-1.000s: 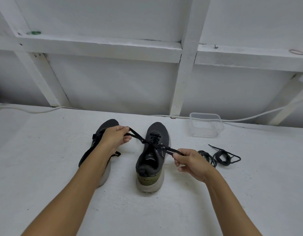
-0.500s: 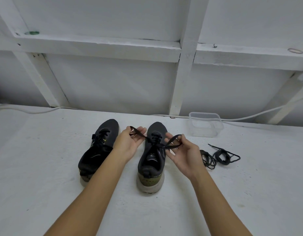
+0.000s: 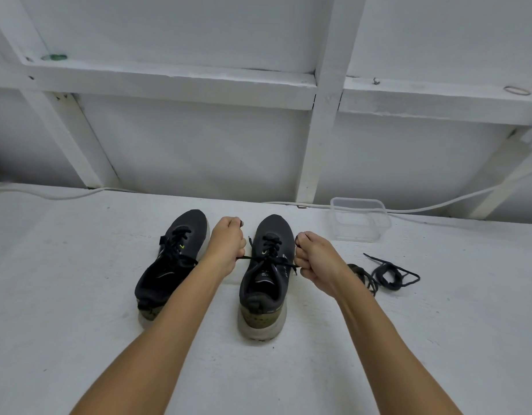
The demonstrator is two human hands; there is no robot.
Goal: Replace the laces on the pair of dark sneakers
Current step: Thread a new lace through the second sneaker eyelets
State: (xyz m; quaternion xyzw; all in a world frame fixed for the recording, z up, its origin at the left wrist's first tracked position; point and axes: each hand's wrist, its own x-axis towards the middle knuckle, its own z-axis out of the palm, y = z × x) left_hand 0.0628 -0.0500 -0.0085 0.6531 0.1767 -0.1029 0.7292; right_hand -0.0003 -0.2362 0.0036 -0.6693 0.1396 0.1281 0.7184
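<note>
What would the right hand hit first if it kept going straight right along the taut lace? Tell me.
Likely the nearer coil of loose laces on the table, just past the right hand. The second coil lies beyond. Height is unclear, so it might pass above.

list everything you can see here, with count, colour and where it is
sneakers: 2, dark with pale soles, side by side on the white surface, left sneaker and right sneaker, toes pointing away
lace: 1, black, threaded in the right sneaker, ends pulled out to both sides
loose laces: black, coiled on the surface right of the sneakers; count unclear
container: 1, clear plastic, behind the loose laces near the wall
cable: 1, white, along the foot of the wall
rubber band: 1, tan, on the ledge at upper right
green object: 1, on the ledge at upper left
left hand: grips one lace end
right hand: grips the other end
</note>
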